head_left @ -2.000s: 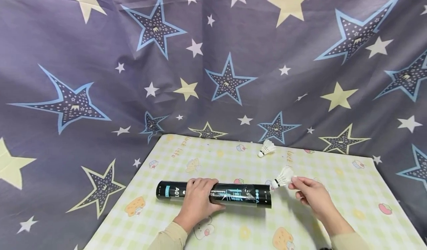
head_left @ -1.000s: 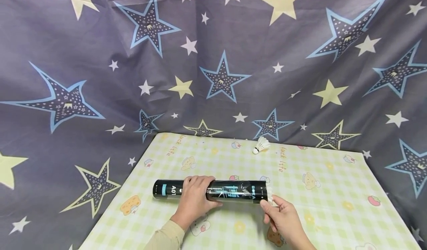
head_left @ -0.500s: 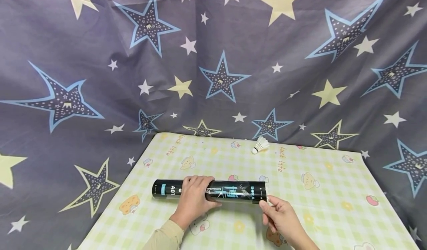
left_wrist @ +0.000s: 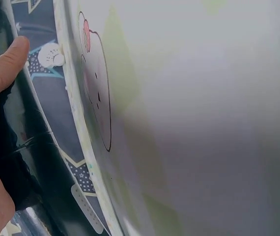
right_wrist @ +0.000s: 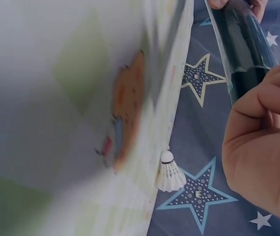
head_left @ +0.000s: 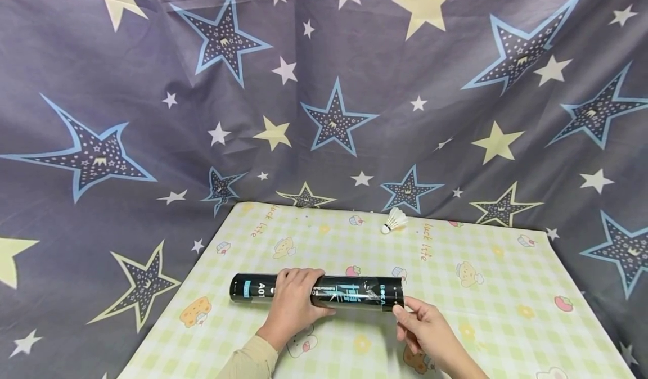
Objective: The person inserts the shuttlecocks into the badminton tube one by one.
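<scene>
My left hand grips the middle of a black shuttlecock tube, which lies sideways just above the table; blue and white lettering runs along it. Thumb and fingers wrap the tube in the left wrist view too. At the tube's right end, my right hand has its thumb and forefinger pinched at the mouth, on the edge of a shuttlecock. Only a thin white sliver of it shows; the tube hides the rest. A second white shuttlecock lies near the table's back edge, cork towards the front left.
A green checked cloth with cartoon prints covers the table. Behind it hangs a dark curtain with stars, meeting the back edge. In the right wrist view the loose shuttlecock appears beside the table edge.
My right hand has moved left to the tube's mouth, and the shuttlecock it held by the feathers has slid inside. The left hand keeps its hold. Over the last half second little differs.
</scene>
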`<state>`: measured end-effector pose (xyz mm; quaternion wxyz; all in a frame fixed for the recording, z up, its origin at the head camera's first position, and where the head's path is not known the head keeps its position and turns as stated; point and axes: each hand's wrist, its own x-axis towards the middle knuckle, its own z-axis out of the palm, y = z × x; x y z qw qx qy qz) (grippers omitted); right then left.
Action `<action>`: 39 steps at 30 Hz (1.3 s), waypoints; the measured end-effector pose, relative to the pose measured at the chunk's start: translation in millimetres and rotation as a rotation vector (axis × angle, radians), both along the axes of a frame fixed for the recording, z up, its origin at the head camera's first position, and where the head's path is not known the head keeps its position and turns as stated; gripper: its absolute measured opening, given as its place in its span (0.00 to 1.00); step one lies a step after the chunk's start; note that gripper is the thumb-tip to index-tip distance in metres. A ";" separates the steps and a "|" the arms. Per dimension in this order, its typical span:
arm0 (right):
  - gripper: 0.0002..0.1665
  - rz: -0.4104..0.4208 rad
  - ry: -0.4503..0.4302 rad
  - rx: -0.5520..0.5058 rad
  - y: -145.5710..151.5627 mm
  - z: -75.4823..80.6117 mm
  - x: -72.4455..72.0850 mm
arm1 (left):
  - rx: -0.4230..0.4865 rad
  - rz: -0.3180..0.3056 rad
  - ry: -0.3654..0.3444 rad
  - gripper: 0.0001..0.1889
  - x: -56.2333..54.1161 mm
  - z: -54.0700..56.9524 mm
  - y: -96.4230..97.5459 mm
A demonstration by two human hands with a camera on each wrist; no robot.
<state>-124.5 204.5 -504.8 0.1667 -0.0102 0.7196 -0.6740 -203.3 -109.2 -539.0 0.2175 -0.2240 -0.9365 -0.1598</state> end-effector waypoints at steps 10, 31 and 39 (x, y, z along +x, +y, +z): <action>0.31 -0.045 0.049 0.060 26.5 18.0 -9.0 | 0.020 -0.009 0.007 0.49 1.3 1.2 -1.4; 0.30 -0.227 0.009 0.363 67.8 -13.4 -135.3 | -0.001 0.004 0.045 0.49 1.0 0.5 -0.6; 0.30 -0.202 0.033 0.424 62.0 -10.3 -167.6 | -0.005 0.010 0.003 0.48 2.4 1.8 -2.0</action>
